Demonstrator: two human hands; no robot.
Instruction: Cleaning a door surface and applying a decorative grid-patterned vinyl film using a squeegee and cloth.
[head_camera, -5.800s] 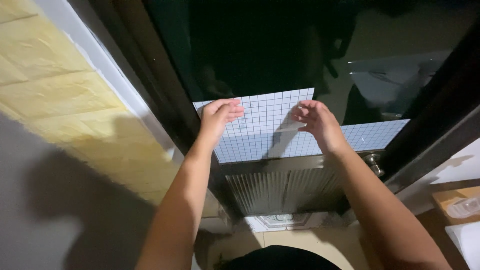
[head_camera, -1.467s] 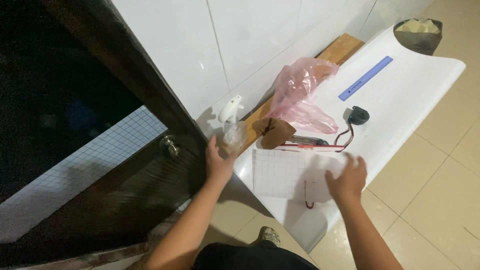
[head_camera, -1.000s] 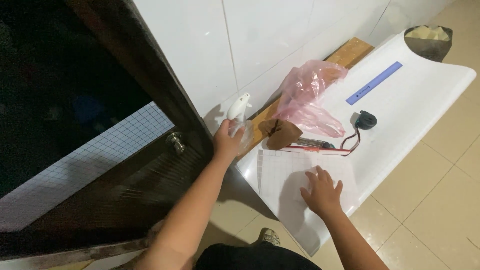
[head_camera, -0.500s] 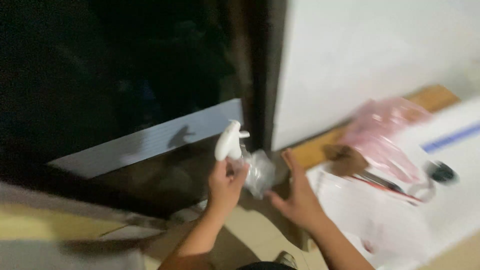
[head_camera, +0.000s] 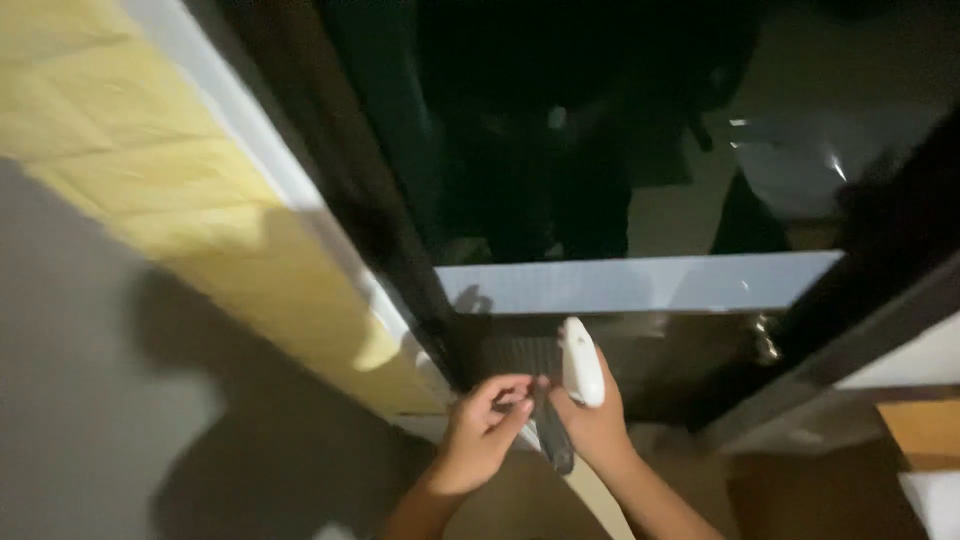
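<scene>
Spray bottle (head_camera: 581, 362): white trigger head upright, held low in front of the dark glass door (head_camera: 600, 150), just below the pale film strip (head_camera: 640, 283).
Right hand (head_camera: 595, 425): fingers were wrapped around the bottle's neck.
Left hand (head_camera: 485, 425): curled, fingertips touching the bottle beside the right hand; its exact pinch could not be told.
Film strip: stuck across the glass, level.
Wall (head_camera: 130, 200): yellow tile left of the door frame.
</scene>
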